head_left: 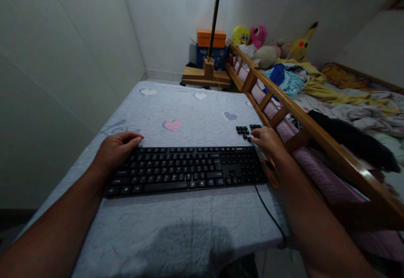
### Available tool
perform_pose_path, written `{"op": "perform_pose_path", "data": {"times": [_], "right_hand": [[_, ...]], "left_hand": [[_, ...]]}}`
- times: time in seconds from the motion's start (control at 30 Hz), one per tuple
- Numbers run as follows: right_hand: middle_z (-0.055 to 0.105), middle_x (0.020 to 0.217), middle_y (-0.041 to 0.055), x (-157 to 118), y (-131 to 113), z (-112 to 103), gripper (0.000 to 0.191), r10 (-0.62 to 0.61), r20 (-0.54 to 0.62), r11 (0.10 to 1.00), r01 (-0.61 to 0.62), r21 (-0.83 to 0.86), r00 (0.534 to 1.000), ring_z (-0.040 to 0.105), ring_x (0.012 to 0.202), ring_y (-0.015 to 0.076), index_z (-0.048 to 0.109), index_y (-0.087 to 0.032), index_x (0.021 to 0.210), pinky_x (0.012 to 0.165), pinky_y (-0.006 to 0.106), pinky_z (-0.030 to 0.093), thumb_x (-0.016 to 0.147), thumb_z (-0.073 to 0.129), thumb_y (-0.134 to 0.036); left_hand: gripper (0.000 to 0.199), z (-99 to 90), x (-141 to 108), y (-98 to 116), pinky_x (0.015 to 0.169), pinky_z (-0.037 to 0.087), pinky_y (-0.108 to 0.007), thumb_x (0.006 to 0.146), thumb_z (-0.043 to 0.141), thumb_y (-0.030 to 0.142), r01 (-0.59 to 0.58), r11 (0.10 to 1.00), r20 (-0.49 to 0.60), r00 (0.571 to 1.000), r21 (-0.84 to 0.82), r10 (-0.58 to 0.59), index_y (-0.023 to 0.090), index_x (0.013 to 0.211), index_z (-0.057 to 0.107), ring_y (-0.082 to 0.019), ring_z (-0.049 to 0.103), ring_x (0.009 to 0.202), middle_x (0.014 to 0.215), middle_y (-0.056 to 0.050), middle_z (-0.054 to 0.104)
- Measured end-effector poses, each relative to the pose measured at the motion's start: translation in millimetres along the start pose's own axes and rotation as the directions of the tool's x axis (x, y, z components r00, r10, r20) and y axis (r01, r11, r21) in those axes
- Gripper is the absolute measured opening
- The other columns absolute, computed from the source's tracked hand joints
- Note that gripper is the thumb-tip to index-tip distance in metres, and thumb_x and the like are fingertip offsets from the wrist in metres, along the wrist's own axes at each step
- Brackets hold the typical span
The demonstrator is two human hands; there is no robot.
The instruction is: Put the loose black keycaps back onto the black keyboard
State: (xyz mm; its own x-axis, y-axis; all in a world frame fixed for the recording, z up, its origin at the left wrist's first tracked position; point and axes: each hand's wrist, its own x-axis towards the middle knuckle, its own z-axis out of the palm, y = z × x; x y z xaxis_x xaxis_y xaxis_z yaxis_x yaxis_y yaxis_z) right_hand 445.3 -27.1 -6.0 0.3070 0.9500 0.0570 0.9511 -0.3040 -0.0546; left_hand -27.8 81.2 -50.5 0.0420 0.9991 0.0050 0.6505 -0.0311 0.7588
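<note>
**Left hand (118,148) and right hand (267,140) at opposite ends of a black keyboard (178,168)**

At the keyboard's far left corner, the left hand is partly curled, thumb and fingers drawn together; whether it grips anything cannot be told. The right hand is beyond the far right corner, its fingertips at a cluster of small black keycaps (242,130); whether it pinches one is unclear.

The keyboard lies keys up, its long axis running left to right, the right end slightly farther off. Its space bar (166,187) side faces the person and its number pad (249,166) is at the right. A cable (268,206) shows from the near edge and curves down to the right.

Beneath is a pale cloth (189,223) printed with hearts and lettering. A white wall (164,21) rises behind; farther right, an orange box (211,38) sits on a blue box (202,55), near a wooden stand (202,75) with a dark pole (216,11). A wooden rail (295,105) borders a bed holding soft toys (242,36) and rumpled fabric (328,91).

Both forearms angle inward from the lower corners, the left hand thumb side up, the right reaching forward and left.
</note>
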Motion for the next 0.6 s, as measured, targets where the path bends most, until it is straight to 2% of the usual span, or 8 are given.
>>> {"op": "perform_pose_path", "data": {"times": [0.23,0.6], "right_hand": [[0.076,0.097,0.008,6.5,3.5,7.2,0.026,-0.01,0.053,0.997,0.014,-0.079,0.999,0.064,0.092,0.022,0.08,-0.023,0.101,0.078,0.029,0.042,0.079,0.066,-0.024],[0.073,0.103,0.011,5.6,2.7,6.2,0.021,-0.027,0.039,0.994,0.031,-0.102,0.999,0.061,0.097,0.0251,0.08,-0.02,0.094,0.081,0.033,0.04,0.081,0.064,-0.023]], "left_hand": [[0.043,-0.7,-1.0,4.2,0.086,0.048,-0.034,0.069,0.062,0.053,-0.001,1.0,0.003,1.0,0.008,0.0,0.019,0.091,0.075,-0.025,0.067,0.086,0.091,-0.004,0.076],[0.046,-1.9,-2.2,5.6,0.083,0.049,-0.034,0.067,0.062,0.054,-0.004,1.0,0.0,1.0,0.013,0.004,0.018,0.092,0.074,-0.025,0.066,0.086,0.088,-0.004,0.075]]}}
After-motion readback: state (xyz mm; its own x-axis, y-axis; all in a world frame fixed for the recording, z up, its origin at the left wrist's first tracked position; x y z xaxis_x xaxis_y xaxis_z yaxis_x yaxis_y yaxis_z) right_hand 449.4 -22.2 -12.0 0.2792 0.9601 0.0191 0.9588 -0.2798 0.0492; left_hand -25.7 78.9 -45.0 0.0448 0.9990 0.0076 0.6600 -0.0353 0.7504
